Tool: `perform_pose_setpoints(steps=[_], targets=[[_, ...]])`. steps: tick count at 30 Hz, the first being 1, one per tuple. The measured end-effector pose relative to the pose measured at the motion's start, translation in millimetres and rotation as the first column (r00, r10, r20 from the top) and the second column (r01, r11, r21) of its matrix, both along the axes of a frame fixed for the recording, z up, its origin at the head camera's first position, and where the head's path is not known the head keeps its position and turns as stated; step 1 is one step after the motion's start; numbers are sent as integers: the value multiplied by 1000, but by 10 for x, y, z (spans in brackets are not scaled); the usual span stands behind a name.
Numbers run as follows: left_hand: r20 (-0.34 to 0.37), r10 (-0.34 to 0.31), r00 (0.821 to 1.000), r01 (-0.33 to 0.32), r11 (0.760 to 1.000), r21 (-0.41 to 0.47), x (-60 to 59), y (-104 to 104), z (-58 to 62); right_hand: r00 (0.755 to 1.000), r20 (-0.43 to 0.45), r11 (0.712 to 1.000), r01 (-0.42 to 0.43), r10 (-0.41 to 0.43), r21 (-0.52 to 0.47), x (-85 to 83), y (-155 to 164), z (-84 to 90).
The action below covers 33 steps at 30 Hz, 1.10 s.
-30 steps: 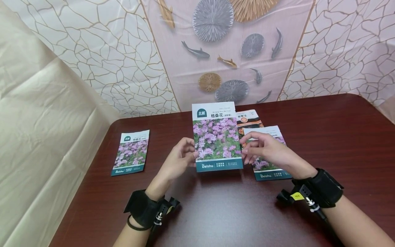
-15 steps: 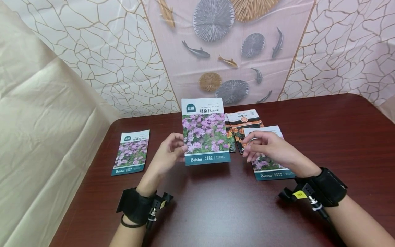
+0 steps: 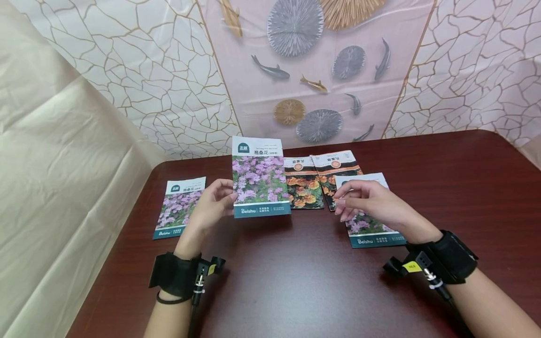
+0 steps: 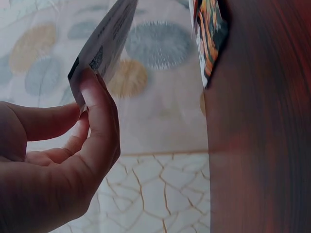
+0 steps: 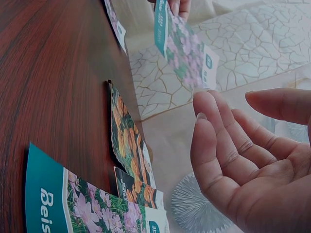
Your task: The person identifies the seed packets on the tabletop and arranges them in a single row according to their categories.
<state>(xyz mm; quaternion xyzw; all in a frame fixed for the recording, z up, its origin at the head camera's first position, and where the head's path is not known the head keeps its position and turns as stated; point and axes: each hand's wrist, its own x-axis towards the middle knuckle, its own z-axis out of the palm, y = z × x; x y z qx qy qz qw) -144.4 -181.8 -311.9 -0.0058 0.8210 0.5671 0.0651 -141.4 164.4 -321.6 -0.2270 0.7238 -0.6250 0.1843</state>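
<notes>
A seed packet with pink flowers (image 3: 259, 178) is raised above the table, its left edge pinched between the thumb and fingers of my left hand (image 3: 212, 205). In the left wrist view, the thumb and fingers clasp the packet's edge (image 4: 104, 53). My right hand (image 3: 372, 204) hovers over a second pink-flower packet (image 3: 372, 241) lying on the table. Loosely bent and holding nothing, the right fingers (image 5: 228, 141) show apart from the thumb in the right wrist view. A third pink-flower packet (image 3: 175, 211) lies at the left, partly covered by my left hand.
Two orange-flower packets (image 3: 304, 188) lie at the back middle, one partly under the right pink-flower packet. The dark red table (image 3: 296, 281) reaches back to a patterned cloth (image 3: 169, 80). A cream cloth (image 3: 63, 188) hangs along the left side.
My left hand has carried the raised packet leftward, uncovering the orange-flower packets. My right hand has come away from that packet's right edge and stays near the same spot.
</notes>
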Motion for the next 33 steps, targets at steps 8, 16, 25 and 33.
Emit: perform_pose_setpoints(steps=[8, 16, 25, 33], targets=[[-10, 55, 998, -56, 994, -92, -44, -174, -10, 998, 12, 997, 56, -57, 57, 7, 4, 9], [0, 84, 996, -82, 977, -199, -98, -340, -81, 997, 2, 993, 77, -78, 90, -16, 11, 1], [63, 92, 994, -74, 967, -242, -150, -494, -166, 996, -12, 989, 87, -86, 117, -30, 14, -22], [121, 124, 985, -84, 952, -294, -175, -580, -222, 996, -9, 986, 88, -87, 140, -29, 19, -22]])
